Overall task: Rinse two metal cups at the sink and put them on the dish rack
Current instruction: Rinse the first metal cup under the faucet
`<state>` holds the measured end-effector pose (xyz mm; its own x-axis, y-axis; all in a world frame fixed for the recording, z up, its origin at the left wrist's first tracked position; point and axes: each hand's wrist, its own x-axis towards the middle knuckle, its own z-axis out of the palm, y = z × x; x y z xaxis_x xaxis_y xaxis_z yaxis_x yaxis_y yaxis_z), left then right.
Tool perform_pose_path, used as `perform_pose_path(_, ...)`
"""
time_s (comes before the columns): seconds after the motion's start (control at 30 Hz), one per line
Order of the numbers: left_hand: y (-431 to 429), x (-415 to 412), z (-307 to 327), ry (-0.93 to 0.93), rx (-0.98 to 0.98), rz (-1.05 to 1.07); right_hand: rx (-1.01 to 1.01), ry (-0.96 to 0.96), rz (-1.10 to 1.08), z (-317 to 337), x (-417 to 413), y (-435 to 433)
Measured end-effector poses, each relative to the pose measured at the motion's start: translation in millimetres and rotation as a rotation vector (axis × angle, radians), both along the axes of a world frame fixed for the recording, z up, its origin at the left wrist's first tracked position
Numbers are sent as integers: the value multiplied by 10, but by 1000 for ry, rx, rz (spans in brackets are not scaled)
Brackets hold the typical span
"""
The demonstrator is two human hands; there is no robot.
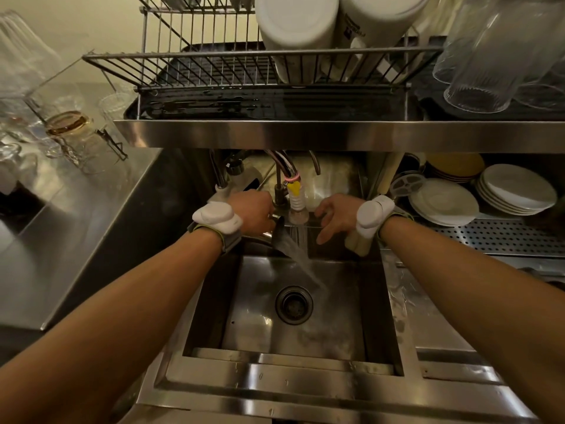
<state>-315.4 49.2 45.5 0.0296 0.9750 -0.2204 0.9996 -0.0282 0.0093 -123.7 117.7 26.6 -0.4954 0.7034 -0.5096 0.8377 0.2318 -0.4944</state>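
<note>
My left hand (253,212) grips a dark metal cup (279,237) and holds it tilted under the tap nozzle (298,206) at the back of the sink (394,301). Water runs from the nozzle over the cup and streams down towards the drain (294,305). My right hand (336,220) hovers just right of the stream, fingers spread and nothing in it. The wire dish rack (214,71) sits on a steel shelf (336,134) above the tap, its left half bare. I see no second metal cup.
Two white upturned containers (298,29) fill the rack's right side. Clear ribbed glasses (486,65) stand upside down at the far right of the shelf. Stacked white plates (444,205) lie right of the sink. Glass jars (65,127) crowd the left counter.
</note>
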Motion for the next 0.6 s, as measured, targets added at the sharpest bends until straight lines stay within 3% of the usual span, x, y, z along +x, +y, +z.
perform_pose_path(0.2,-7,-4,53,134,0,-29,-8,15,4,34,-17,8)
perform_pose_path(0.37,-18,-22,-3,84,54,27,5,11,16,30,-42,14)
perform_pose_path(0.47,16,-95,-135,-196,-45,208,-9,27,8,-46,-20,14)
perform_pose_path(0.6,-42,-119,-320,-793,-169,490,-37,79,-35,-220,29,-24)
